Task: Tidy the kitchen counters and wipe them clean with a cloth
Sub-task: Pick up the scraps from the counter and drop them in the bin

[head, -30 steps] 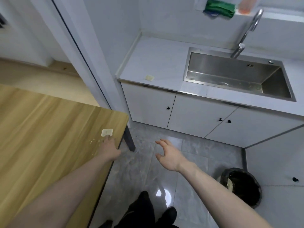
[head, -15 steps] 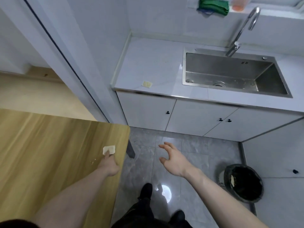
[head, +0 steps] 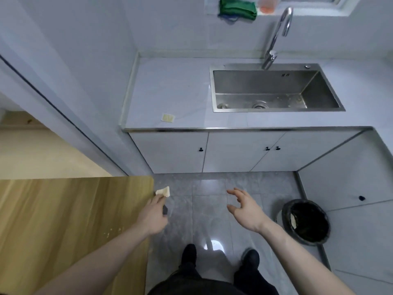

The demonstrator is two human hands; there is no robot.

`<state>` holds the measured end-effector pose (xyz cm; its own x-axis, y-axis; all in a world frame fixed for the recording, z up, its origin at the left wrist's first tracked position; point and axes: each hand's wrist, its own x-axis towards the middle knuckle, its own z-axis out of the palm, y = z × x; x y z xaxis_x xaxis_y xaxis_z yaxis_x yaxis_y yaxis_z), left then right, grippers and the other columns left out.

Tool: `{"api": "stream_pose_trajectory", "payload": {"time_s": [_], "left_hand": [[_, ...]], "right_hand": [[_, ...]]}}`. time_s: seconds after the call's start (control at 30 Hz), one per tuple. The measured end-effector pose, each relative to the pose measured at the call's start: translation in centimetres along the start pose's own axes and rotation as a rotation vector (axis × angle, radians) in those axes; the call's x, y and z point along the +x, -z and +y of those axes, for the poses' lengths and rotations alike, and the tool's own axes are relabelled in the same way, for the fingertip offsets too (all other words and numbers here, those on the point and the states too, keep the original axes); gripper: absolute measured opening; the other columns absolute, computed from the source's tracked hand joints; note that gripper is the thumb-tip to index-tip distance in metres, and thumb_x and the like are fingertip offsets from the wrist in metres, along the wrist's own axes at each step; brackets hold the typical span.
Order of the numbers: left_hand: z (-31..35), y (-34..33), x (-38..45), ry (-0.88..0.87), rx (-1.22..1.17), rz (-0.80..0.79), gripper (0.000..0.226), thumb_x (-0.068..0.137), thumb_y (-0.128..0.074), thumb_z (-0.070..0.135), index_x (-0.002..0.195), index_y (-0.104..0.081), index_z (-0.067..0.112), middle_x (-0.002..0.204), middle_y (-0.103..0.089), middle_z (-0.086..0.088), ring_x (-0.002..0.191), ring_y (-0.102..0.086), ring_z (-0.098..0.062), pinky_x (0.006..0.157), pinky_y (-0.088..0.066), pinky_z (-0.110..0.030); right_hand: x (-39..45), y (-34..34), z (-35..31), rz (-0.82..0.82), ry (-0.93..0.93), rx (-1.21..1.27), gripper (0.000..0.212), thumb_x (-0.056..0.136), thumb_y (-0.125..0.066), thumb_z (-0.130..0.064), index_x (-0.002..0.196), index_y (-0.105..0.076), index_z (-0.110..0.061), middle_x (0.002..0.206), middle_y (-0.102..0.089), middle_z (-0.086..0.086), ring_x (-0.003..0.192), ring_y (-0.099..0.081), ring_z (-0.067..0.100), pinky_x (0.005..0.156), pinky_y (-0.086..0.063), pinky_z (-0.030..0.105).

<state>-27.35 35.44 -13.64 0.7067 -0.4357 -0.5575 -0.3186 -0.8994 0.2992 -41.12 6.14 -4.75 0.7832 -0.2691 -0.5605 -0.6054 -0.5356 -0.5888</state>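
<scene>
My left hand (head: 154, 216) pinches a small pale scrap of paper (head: 163, 191) just past the right edge of the wooden table (head: 74, 220). My right hand (head: 244, 207) hovers over the floor with fingers spread and nothing in it. A second yellowish scrap (head: 168, 118) lies near the front of the white counter (head: 170, 92), left of the steel sink (head: 274, 90). A green cloth (head: 237, 8) rests on the ledge above the counter.
A black-lined bin (head: 306, 222) stands on the grey tiled floor at the right, by white cabinets. Crumbs (head: 112, 231) dot the table near its edge. A tall tap (head: 276, 37) rises behind the sink. An orange bottle (head: 268, 5) sits beside the cloth.
My left hand has lifted the scrap off the table and carried it rightward past the table edge. The view has turned toward the counter and sink.
</scene>
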Motion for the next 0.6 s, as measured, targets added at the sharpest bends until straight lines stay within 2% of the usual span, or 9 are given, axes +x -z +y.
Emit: {"api": "stream_pose_trajectory", "payload": {"time_s": [0.17,0.3,0.4,0.47,0.57,0.6], "left_hand": [[12.8,0.3,1.8,-0.307,0.011,-0.003,0.072,0.089,-0.049,0.016,0.158,-0.03,0.018,0.161,-0.026,0.008,0.141,-0.031,-0.019,0.118,-0.034,-0.038],[23.8,-1.4,3.7,-0.465,0.089,-0.03,0.075,0.084,-0.049,0.013,0.157,-0.032,0.015,0.16,-0.029,0.005,0.14,-0.03,-0.021,0.118,-0.028,-0.029],[31.6,-3.4,5.1,-0.524,0.131,-0.064,0.075,0.082,-0.05,0.013,0.156,-0.034,0.015,0.16,-0.03,0.002,0.141,-0.03,-0.023,0.119,-0.027,-0.029],[37.5,-5.5,5.9,-0.552,0.169,-0.107,0.074,0.083,-0.05,0.012,0.155,-0.035,0.015,0.159,-0.031,0.002,0.14,-0.031,-0.024,0.119,-0.027,-0.03],[44.4,-8.2,6.9,-0.599,0.248,-0.168,0.072,0.083,-0.051,0.015,0.154,-0.036,0.015,0.158,-0.033,0.0,0.137,-0.034,-0.027,0.118,-0.029,-0.032],[46.5,-9.2,7.3,-0.603,0.279,-0.187,0.072,0.083,-0.051,0.017,0.153,-0.037,0.015,0.157,-0.034,-0.001,0.135,-0.035,-0.028,0.116,-0.033,-0.036]], "right_hand": [[-2.3,4.7,7.9,0.08,-0.172,0.057,0.056,0.095,-0.061,-0.027,0.148,-0.044,-0.023,0.16,-0.031,0.0,0.144,-0.037,0.019,0.118,-0.03,0.033],[-4.1,9.0,16.3,0.131,-0.301,0.083,0.06,0.092,-0.063,-0.025,0.148,-0.046,-0.016,0.154,-0.038,0.005,0.145,-0.033,0.018,0.118,-0.021,0.025],[-3.9,11.3,25.4,0.137,-0.375,0.114,0.067,0.081,-0.064,-0.031,0.145,-0.05,-0.015,0.151,-0.043,0.003,0.145,-0.035,0.019,0.121,-0.025,0.032],[-3.9,13.2,31.9,0.127,-0.408,0.177,0.069,0.072,-0.059,-0.038,0.138,-0.056,-0.019,0.145,-0.049,0.001,0.141,-0.042,0.02,0.117,-0.033,0.034],[-5.5,16.9,35.2,0.19,-0.413,0.204,0.059,0.082,-0.065,-0.031,0.139,-0.057,-0.019,0.143,-0.051,-0.001,0.134,-0.048,0.016,0.113,-0.038,0.03],[-6.7,18.7,34.4,0.217,-0.417,0.204,0.058,0.085,-0.067,-0.03,0.141,-0.055,-0.019,0.145,-0.049,0.0,0.134,-0.047,0.016,0.112,-0.037,0.029]]}}
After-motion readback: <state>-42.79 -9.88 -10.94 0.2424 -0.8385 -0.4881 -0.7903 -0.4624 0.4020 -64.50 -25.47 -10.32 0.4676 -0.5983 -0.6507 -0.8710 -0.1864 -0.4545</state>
